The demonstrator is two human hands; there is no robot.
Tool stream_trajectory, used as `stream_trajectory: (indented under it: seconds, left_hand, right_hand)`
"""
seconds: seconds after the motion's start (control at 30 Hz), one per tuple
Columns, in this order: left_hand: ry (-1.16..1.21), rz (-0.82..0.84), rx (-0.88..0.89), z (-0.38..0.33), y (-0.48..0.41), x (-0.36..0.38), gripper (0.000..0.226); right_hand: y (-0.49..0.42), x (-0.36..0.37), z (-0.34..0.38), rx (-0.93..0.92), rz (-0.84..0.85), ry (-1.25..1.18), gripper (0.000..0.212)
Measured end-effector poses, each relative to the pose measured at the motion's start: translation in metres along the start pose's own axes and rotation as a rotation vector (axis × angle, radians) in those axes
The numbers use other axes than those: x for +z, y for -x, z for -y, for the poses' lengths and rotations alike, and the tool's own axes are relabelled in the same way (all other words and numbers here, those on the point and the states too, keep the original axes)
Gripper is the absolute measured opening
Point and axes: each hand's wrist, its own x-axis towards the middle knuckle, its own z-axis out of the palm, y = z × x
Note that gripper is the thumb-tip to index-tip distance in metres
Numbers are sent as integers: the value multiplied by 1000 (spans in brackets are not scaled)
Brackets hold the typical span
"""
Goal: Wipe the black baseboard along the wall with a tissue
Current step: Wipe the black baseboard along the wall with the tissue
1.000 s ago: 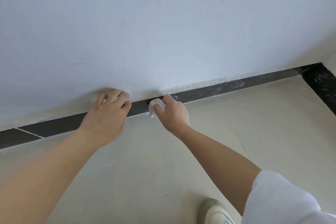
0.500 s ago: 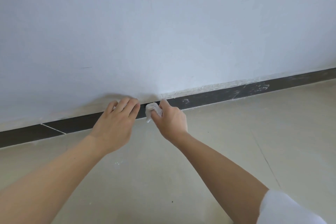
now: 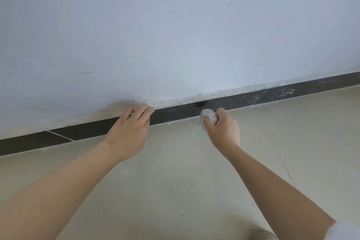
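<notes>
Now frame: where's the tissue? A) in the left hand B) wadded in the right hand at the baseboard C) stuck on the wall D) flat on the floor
B: the right hand grips the wadded tissue by the black baseboard; the left hand holds nothing.

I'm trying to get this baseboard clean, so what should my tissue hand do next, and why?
Probably slide the right hand with the tissue rightward along the baseboard: white smears show just beyond it, while the stretch by the left hand looks clean.
</notes>
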Motion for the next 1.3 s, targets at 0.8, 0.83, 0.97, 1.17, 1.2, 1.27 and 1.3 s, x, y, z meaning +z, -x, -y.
stream_trajectory:
  seconds: [0.8, 0.83, 0.97, 1.17, 1.2, 1.27, 1.3]
  left_hand:
    - [52, -235, 91, -16, -30, -31, 52]
    - [42, -225, 98, -22, -37, -33, 54]
    - [20, -157, 59, -41, -62, -37, 72]
    - [-93, -97, 41, -50, -73, -32, 66]
    - [-95, -86, 46, -49, -73, -31, 66]
    - [-84, -78, 53, -49, -73, -30, 67]
    - [-83, -81, 55, -49, -73, -29, 66]
  right_hand:
    - [-39, -36, -39, 498, -278, -584, 18]
    - [-31, -31, -35, 460, -245, -567, 22]
    - [8, 4, -1, 206, 11, -560, 18]
    - [-2, 7, 18, 132, 32, -636, 14]
    - [-7, 1, 14, 138, 21, -658, 13]
    - [-17, -11, 0, 177, -26, -709, 8]
    - [-22, -17, -8, 192, -54, -716, 6]
